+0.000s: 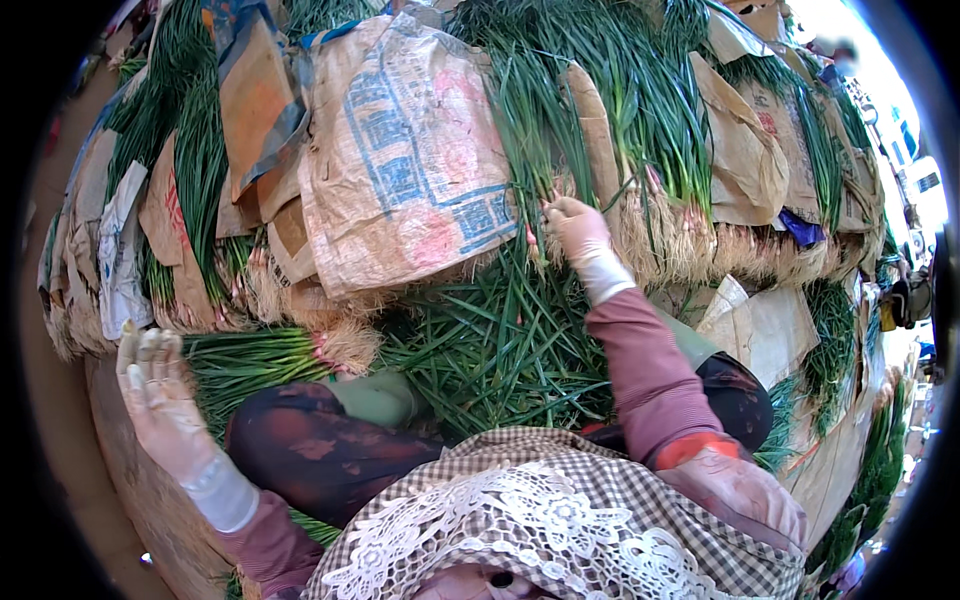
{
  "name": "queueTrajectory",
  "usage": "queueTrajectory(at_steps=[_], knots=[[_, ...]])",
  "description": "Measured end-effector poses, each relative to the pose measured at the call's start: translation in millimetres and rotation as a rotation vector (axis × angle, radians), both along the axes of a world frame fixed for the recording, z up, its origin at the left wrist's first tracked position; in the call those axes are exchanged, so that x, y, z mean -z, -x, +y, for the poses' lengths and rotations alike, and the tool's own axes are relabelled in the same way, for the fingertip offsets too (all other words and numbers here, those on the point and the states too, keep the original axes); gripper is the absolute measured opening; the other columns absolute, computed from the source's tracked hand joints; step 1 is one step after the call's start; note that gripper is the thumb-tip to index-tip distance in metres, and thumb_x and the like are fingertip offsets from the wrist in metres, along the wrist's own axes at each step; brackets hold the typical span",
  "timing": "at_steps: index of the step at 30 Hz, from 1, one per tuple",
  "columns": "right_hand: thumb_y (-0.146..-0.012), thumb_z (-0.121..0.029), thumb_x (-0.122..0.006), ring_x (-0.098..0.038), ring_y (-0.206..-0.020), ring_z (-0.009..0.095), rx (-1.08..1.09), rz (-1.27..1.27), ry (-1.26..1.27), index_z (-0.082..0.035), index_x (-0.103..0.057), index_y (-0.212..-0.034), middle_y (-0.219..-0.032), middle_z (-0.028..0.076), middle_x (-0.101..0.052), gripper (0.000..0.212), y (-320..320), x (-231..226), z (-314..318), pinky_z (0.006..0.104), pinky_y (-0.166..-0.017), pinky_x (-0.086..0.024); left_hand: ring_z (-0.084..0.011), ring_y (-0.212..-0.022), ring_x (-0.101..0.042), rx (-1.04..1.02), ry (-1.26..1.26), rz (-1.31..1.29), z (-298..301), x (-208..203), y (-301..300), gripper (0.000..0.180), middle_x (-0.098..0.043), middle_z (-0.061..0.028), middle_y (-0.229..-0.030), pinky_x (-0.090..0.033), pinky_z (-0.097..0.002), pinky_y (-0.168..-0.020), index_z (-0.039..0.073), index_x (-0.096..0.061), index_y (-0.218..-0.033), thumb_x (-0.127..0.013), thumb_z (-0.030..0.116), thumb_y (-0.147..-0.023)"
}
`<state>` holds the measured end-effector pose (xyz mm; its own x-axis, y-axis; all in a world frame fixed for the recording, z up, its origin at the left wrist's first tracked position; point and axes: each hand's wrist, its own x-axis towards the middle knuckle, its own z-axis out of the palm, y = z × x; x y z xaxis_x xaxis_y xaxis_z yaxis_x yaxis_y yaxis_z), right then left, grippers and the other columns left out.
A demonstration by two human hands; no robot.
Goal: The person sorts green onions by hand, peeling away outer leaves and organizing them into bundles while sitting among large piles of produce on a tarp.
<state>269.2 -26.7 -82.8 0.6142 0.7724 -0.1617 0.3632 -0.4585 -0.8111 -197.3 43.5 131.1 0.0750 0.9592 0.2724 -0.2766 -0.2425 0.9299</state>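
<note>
Right hand (580, 232) pinches onions (540, 150) near roots, left hand (165, 405) spread; likely light, floppy, easily bruised, so grip firmer bases.

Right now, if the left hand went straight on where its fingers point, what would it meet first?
The left hand would probably meet the white wrapper on the stacked green onions first, though depth is unclear.

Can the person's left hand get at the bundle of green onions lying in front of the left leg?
Probably yes: the left hand looks open and empty, close beside the leafy end of the bundle of green onions, with nothing visible blocking the way.
</note>
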Motion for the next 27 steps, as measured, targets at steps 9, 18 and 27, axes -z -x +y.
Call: queueTrajectory(at_steps=[9, 18, 27], knots=[[-0.078, -0.039, -0.047, -0.056, -0.082, 0.026, -0.288, -0.367, 0.368, -0.013, -0.056, -0.089, -0.084, 0.011, -0.059, 0.029, 54.5, -59.5, -4.0, 0.0361, -0.071, -0.043, -0.0241, -0.061, -0.056, 0.502, 0.802, -0.21, -66.7, 150.0, -200.4, 0.042, -0.057, -0.0121, -0.064, -0.047, -0.0391, -0.067, 0.006, -0.049, -0.055, -0.038, 0.031, -0.087], [-0.079, -0.033, -0.05, -0.055, -0.084, 0.027, -0.099, -0.216, 0.107, -0.01, -0.055, -0.09, -0.089, 0.012, -0.058, 0.027, 34.8, -48.1, -19.3, 0.036, -0.071, -0.044, -0.0129, -0.066, -0.055, 0.813, 0.915, -0.102, -58.0, 177.2, -244.0, 0.036, -0.057, -0.009, -0.083, -0.045, -0.0214, -0.051, 0.0, -0.047, -0.107, -0.035, 0.029, -0.089], [-0.078, -0.02, -0.056, -0.045, -0.061, 0.007, -0.105, 0.483, -0.256, -0.003, -0.053, -0.08, -0.068, -0.002, -0.051, 0.017, 6.1, -40.8, 31.4, 0.022, -0.055, -0.037, -0.0117, -0.047, -0.041, 0.463, 0.56, -0.231, -44.1, 116.1, -232.1, 0.02, -0.046, -0.0057, -0.063, -0.033, -0.022, -0.04, -0.001, -0.05, -0.081, -0.041, 0.017, -0.085]])
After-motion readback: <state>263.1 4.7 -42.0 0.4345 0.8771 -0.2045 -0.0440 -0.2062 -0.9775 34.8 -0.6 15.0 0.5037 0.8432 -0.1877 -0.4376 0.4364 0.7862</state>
